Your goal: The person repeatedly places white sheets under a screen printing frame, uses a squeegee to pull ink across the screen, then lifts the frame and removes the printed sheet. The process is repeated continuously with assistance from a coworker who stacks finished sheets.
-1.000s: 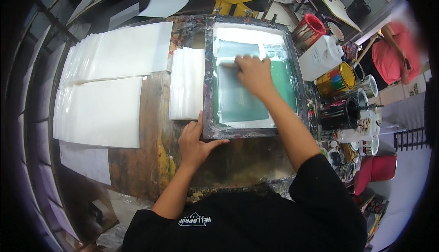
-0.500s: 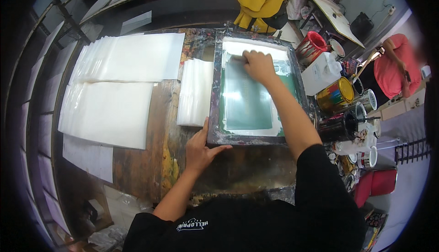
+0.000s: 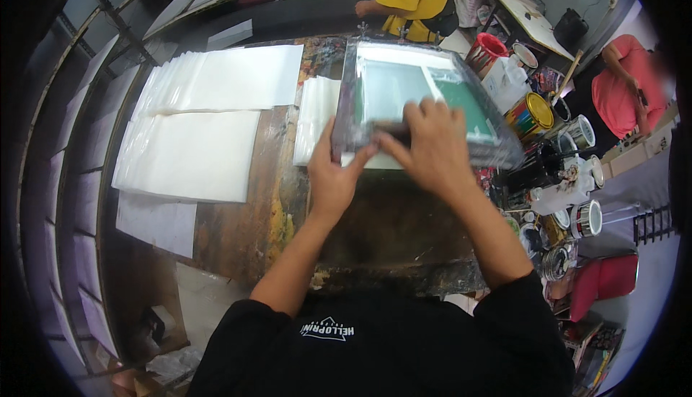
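Note:
A screen printing frame with a green and pale mesh is tilted up at its near edge over the dark wooden table. My left hand grips the near left corner of the frame, thumb on top. In my right hand is a dark squeegee, partly hidden by the fingers, over the near part of the mesh; hand and frame are blurred. Under the raised edge a strip of pale sheet shows. Beside the frame on the left lies a narrow stack of white sheets.
Two larger stacks of translucent white sheets, a far one and a near one, cover the left. Paint cans, among them a red bucket and a yellow can, crowd the right. Two people stand beyond; drying racks line the left.
My right hand has come from the far end of the mesh to the near end with the squeegee. The frame's near edge has risen, and my left hand has closed on its corner.

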